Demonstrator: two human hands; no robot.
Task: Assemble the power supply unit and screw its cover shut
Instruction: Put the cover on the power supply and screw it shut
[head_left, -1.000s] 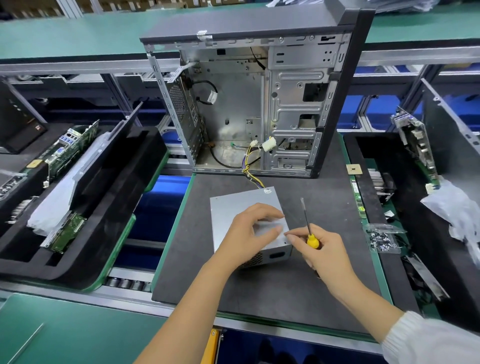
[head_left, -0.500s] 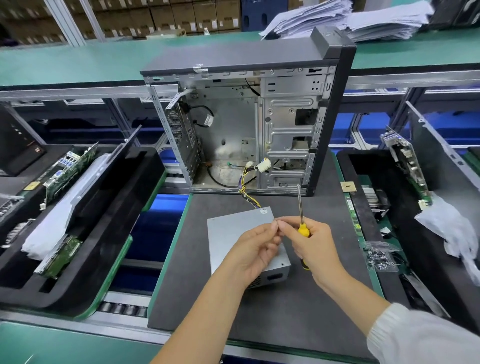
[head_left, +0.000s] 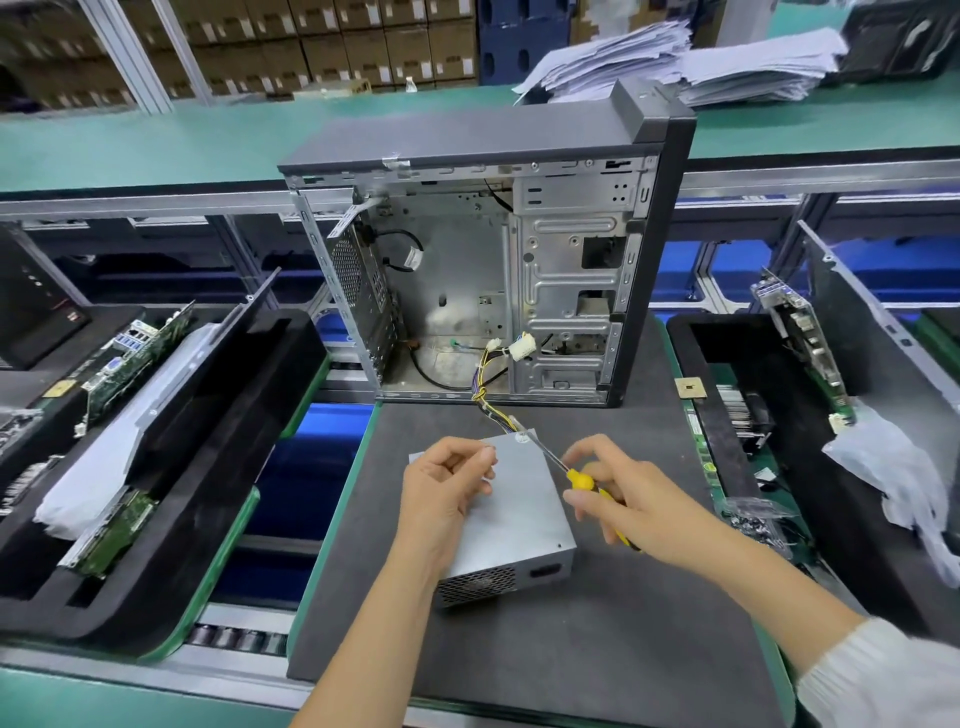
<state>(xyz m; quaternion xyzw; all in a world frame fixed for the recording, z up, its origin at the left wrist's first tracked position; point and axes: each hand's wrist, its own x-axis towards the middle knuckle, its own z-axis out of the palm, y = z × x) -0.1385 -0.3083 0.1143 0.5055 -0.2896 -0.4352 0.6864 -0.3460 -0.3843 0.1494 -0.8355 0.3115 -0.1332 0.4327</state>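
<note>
Bright even overhead light; wide-angle edges bend.

A dark grey mat (head_left: 597, 649) covers the table; the silver power supply unit (head_left: 519, 525) lies mid-mat, the open computer case (head_left: 493, 270) (side panel off) at its far edge.

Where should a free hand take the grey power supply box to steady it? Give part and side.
Take the power supply box by its long left and right walls, coming from above near the vented end: it lies flat, the cable bundle leaves the far corner.
</note>
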